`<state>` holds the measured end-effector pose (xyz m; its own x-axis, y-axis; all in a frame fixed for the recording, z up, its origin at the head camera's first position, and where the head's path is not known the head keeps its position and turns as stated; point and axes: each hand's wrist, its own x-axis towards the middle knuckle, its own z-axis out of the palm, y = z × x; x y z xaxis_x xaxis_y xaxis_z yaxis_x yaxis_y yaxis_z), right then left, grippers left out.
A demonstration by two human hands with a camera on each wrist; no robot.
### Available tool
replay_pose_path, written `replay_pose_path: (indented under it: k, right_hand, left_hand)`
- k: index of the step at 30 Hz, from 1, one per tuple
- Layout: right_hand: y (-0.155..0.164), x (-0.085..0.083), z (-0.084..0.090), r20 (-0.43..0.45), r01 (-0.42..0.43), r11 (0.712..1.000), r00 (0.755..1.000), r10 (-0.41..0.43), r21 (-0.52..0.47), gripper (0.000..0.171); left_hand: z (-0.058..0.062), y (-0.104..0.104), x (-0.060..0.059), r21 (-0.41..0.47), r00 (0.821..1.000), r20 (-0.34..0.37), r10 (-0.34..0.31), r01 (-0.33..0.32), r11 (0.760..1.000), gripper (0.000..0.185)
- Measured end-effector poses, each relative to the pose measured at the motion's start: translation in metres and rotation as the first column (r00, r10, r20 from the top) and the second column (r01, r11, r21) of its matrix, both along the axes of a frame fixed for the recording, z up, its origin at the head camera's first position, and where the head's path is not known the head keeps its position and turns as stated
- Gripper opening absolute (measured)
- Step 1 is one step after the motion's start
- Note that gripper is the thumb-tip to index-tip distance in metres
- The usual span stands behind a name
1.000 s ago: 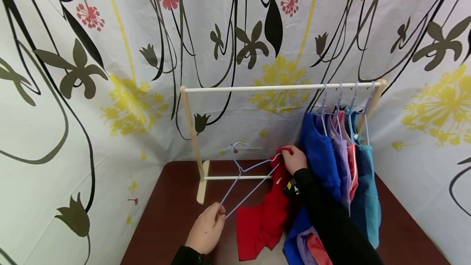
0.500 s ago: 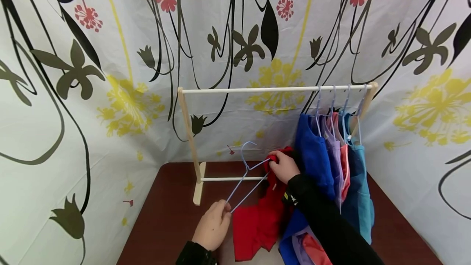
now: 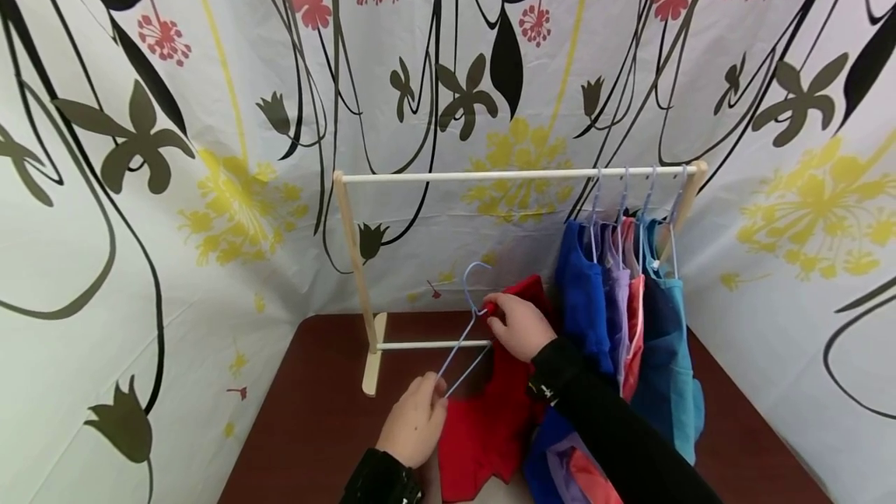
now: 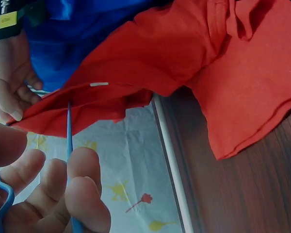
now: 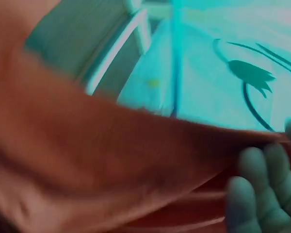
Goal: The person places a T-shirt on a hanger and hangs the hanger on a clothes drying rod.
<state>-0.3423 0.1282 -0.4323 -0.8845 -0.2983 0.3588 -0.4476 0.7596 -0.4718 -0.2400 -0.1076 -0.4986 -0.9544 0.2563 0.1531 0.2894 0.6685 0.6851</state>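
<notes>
While the left hand [image 3: 414, 430] curls its fingers round the near corner of a light blue wire hanger [image 3: 462, 341], the hanger slants up and away to the right, hook uppermost, above the dark brown table [image 3: 308, 418]. The left wrist view shows the wire passing between the curled fingers [image 4: 82, 184]. Behind it, far left of centre, stands the post of a small wooden rack [image 3: 353, 255], its white rail running right across the scene. Right of the hanger's neck, the right hand [image 3: 516, 325] pinches the top edge of a red shirt [image 3: 490, 426], thumb and fingers closed on the cloth just beside the wire. The shirt hangs from that grip, its lower part lying on the table near the person. Further right, blue, purple, pink and teal garments [image 3: 630, 317] hang on hangers at the rail's right end.
</notes>
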Motion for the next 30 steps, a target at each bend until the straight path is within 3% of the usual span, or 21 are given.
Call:
replay_pose_path:
  k: [2, 4, 7, 9, 12, 15, 17, 18, 21, 23, 24, 25, 27, 30]
  right_hand:
    - [-0.001, 0.001, 0.001, -0.145, -0.011, 0.996, 0.989, 0.023, 0.085, 0.025]
    - [-0.001, 0.0, 0.0, -0.301, -0.004, 0.989, 0.952, 0.048, 0.147, 0.019]
    - [0.001, -0.002, 0.001, -0.417, -0.038, 0.986, 0.903, 0.103, 0.161, 0.015]
    - [0.002, -0.003, 0.003, -0.422, -0.096, 0.987, 0.895, 0.144, 0.132, 0.012]
    - [0.002, -0.004, 0.007, -0.367, -0.185, 0.979, 0.907, 0.204, 0.087, 0.01]
    - [0.003, -0.003, 0.009, -0.337, -0.201, 0.977, 0.917, 0.215, 0.076, 0.018]
    - [0.003, -0.003, 0.011, -0.349, -0.191, 0.979, 0.915, 0.204, 0.07, 0.017]
    - [0.003, -0.003, 0.012, -0.356, -0.185, 0.981, 0.914, 0.194, 0.059, 0.016]
    - [0.005, -0.004, 0.015, -0.366, -0.186, 0.982, 0.914, 0.176, 0.007, 0.014]
    - [0.007, -0.004, 0.017, -0.354, -0.191, 0.981, 0.92, 0.169, -0.025, 0.015]
    - [0.008, -0.003, 0.018, -0.346, -0.192, 0.981, 0.923, 0.167, -0.038, 0.015]
    - [0.009, -0.003, 0.019, -0.338, -0.194, 0.98, 0.927, 0.166, -0.053, 0.015]
    - [0.01, -0.003, 0.021, -0.317, -0.197, 0.977, 0.934, 0.163, -0.079, 0.014]
    - [0.01, -0.002, 0.021, -0.287, -0.201, 0.971, 0.945, 0.159, -0.126, 0.013]
  left_hand:
    - [0.001, 0.001, -0.002, 0.008, 1.0, -0.013, -0.01, 0.01, 1.0, 0.013]
    - [0.003, 0.002, -0.003, 0.016, 1.0, -0.019, -0.014, 0.014, 1.0, 0.013]
    - [0.007, 0.002, -0.006, 0.043, 1.0, 0.0, -0.021, 0.021, 0.999, 0.012]
    - [0.009, 0.003, -0.008, 0.073, 0.999, 0.019, -0.028, 0.027, 0.997, 0.011]
    - [0.013, 0.005, -0.013, 0.125, 0.998, 0.044, -0.054, 0.048, 0.991, 0.011]
    - [0.015, 0.006, -0.016, 0.232, 0.986, 0.086, -0.142, 0.119, 0.965, 0.016]
    - [0.013, 0.005, -0.018, 0.346, 0.965, 0.119, -0.234, 0.181, 0.921, 0.022]
    - [0.012, 0.004, -0.02, 0.427, 0.947, 0.136, -0.291, 0.209, 0.88, 0.027]
    - [0.005, -0.004, -0.029, 0.643, 0.883, 0.155, -0.443, 0.25, 0.724, 0.04]
    - [-0.001, -0.009, -0.036, 0.746, 0.851, 0.17, -0.498, 0.219, 0.629, 0.048]
    - [-0.004, -0.012, -0.04, 0.777, 0.841, 0.18, -0.511, 0.198, 0.598, 0.051]
    - [-0.008, -0.014, -0.043, 0.788, 0.84, 0.187, -0.509, 0.182, 0.589, 0.053]
    - [-0.016, -0.015, -0.048, 0.765, 0.858, 0.195, -0.476, 0.17, 0.621, 0.051]
    - [-0.026, -0.009, -0.047, 0.589, 0.905, 0.118, -0.409, 0.268, 0.763, 0.04]
